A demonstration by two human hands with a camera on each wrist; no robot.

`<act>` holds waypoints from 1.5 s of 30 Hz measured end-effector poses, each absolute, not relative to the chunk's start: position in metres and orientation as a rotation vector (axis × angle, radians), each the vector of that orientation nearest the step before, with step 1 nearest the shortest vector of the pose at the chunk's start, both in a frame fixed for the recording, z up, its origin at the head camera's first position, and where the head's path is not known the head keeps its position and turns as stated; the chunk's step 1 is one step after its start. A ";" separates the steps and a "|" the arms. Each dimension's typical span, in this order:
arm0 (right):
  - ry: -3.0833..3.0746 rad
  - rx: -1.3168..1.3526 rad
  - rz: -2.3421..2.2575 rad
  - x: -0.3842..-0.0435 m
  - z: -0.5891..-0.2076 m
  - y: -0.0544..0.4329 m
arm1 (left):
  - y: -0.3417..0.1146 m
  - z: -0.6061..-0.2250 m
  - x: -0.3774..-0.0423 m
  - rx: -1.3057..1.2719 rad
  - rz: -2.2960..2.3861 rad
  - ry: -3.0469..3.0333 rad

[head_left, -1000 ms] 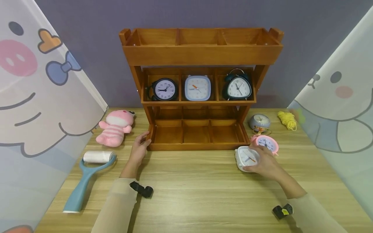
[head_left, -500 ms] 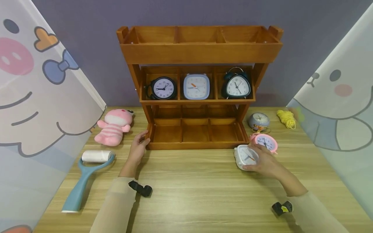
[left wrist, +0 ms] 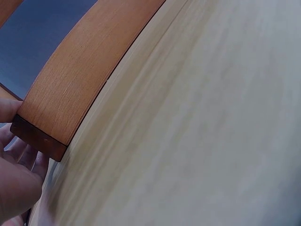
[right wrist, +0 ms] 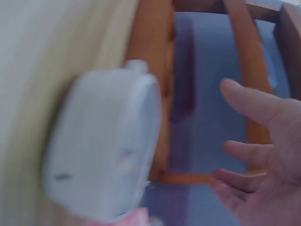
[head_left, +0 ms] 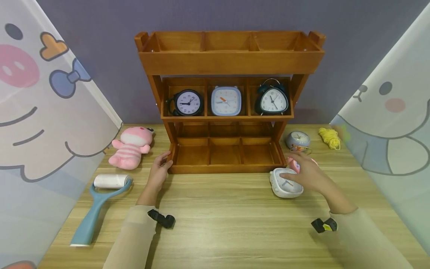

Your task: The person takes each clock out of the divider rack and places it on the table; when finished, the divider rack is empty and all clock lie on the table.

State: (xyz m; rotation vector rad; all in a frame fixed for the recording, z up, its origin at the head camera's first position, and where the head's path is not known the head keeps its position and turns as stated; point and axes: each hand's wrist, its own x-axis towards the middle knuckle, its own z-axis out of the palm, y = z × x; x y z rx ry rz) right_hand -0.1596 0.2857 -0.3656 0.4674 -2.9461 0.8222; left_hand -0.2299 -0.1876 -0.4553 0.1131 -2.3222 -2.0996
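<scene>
My left hand (head_left: 158, 175) grips the lower left corner of the brown wooden shelf (head_left: 228, 169). In the left wrist view the thumb lies on one side of the shelf's end (left wrist: 70, 84) and the fingers on the other. At the shelf's front right corner a white alarm clock (head_left: 283, 191) lies face up on the table. Over it, my right hand (head_left: 312, 173) hovers with fingers spread, holding nothing; the right wrist view shows a gap between hand and clock (right wrist: 94, 141). A pink alarm clock (head_left: 294, 165) behind is partly hidden by this hand.
The middle tier holds a black clock (head_left: 189, 103), a blue square clock (head_left: 226, 101) and a dark green clock (head_left: 273, 101). A grey-blue clock (head_left: 298, 139) and yellow yarn (head_left: 330, 138) lie right; a pink plush toy (head_left: 130, 149) and a lint roller (head_left: 95, 205) left.
My right hand has let go of the white clock and moved up and back from it, now covering much of the pink clock. The left hand keeps its hold on the shelf.
</scene>
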 end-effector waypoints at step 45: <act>-2.344 0.033 1.103 -0.282 -0.292 0.217 | -0.187 -0.456 -0.229 0.121 -2.103 -2.319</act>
